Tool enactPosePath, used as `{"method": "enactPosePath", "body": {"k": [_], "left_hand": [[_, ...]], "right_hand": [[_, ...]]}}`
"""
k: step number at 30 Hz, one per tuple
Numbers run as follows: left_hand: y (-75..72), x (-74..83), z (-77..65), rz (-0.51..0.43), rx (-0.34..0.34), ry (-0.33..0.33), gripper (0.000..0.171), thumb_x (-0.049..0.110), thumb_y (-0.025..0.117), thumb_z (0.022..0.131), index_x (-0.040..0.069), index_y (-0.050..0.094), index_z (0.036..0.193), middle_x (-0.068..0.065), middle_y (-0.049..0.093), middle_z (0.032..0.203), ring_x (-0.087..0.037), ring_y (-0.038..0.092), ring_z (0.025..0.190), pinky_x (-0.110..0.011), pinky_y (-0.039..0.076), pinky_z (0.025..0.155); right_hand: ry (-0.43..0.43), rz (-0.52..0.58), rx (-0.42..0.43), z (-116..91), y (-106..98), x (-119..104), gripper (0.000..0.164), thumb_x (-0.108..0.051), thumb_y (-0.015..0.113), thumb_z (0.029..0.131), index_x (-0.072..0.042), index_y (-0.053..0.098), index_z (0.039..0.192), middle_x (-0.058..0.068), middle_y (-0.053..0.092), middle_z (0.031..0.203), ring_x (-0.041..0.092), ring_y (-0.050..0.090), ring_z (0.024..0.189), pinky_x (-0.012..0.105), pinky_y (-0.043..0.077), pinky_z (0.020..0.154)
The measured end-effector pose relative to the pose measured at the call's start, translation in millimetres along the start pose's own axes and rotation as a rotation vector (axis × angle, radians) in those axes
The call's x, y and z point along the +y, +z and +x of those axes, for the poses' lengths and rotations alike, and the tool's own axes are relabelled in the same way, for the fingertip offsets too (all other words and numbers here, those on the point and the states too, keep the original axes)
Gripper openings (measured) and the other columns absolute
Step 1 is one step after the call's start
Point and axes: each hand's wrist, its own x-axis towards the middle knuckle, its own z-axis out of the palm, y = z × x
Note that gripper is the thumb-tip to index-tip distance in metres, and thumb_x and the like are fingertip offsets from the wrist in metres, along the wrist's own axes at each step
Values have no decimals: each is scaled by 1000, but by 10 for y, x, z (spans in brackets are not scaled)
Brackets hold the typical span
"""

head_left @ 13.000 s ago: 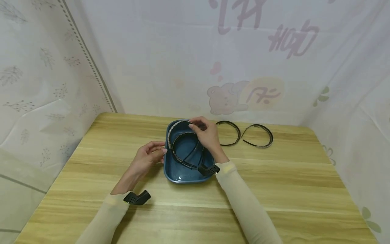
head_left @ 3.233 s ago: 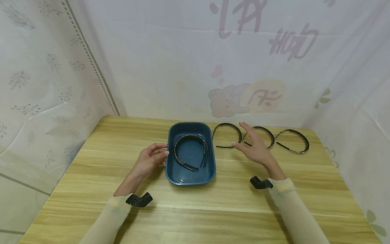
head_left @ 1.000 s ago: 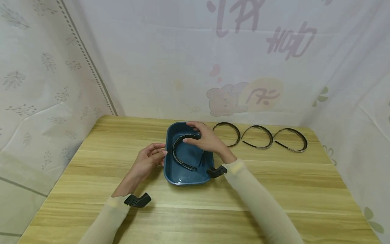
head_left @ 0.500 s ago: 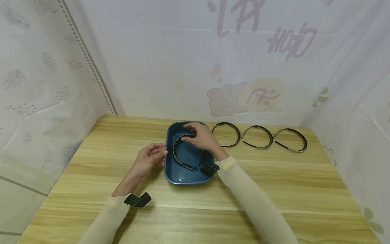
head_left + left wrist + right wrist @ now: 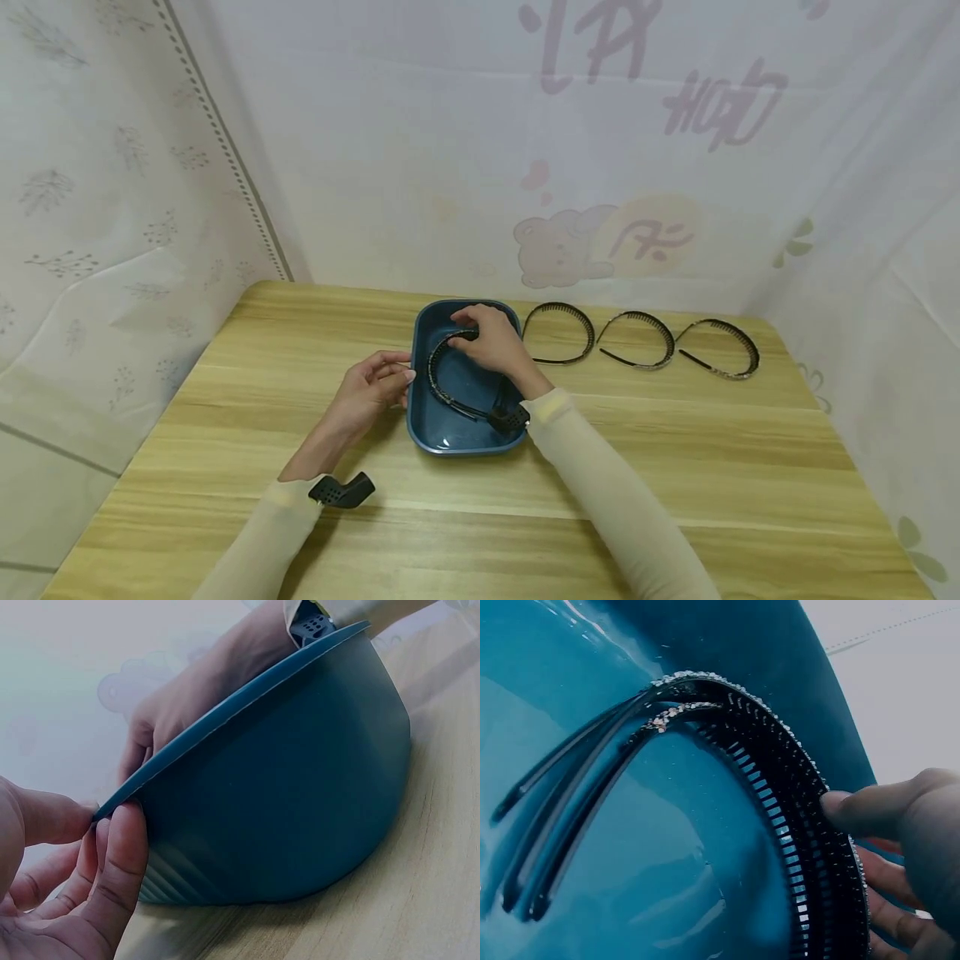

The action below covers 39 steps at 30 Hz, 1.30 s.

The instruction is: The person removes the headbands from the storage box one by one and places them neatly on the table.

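A blue plastic box (image 5: pixel 442 437) stands on the table, and my left hand (image 5: pixel 371 390) pinches its left rim between thumb and fingers. In the left wrist view the box's outer wall (image 5: pixel 277 780) shows with the left fingers (image 5: pixel 124 847) against it. Black comb-toothed headbands (image 5: pixel 437 379) with glittery outer edges lie nested inside the box. My right hand (image 5: pixel 497 342) reaches in and grips their curved part. In the right wrist view the thumb (image 5: pixel 862 808) is on the inner side of the headbands (image 5: pixel 780 772) and the fingers are outside. How many it grips cannot be told.
Three more headbands lie in a row right of the box: one close by (image 5: pixel 588 321), a middle one (image 5: pixel 670 337) and a far one (image 5: pixel 753 354). The wooden table (image 5: pixel 450 533) meets printed curtains (image 5: pixel 375 167) at the back and sides.
Since the oldest frame, a third headband has come to lie in the row. My right hand has moved from above that row into the box, onto the nested headbands. My left hand stays put.
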Motion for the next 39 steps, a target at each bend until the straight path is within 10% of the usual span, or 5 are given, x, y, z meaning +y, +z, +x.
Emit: {"method": "enactPosePath", "body": {"k": [21, 39], "left_hand": [[-17, -13, -11, 5, 4, -9, 43, 7, 63, 101, -8, 47, 138, 1, 68, 95, -9, 63, 69, -23, 59, 69], [-14, -31, 11, -19, -10, 17, 40, 4, 62, 101, -9, 47, 136, 2, 69, 95, -9, 63, 69, -23, 59, 68]], "right_hand": [[2, -107, 52, -27, 14, -7, 13, -16, 71, 98, -15, 78, 109, 4, 72, 116, 28, 60, 116, 44, 50, 104], [-75, 19, 166, -48, -9, -7, 10, -15, 68, 99, -16, 76, 106, 2, 74, 107, 23, 63, 100, 42, 52, 92]]}}
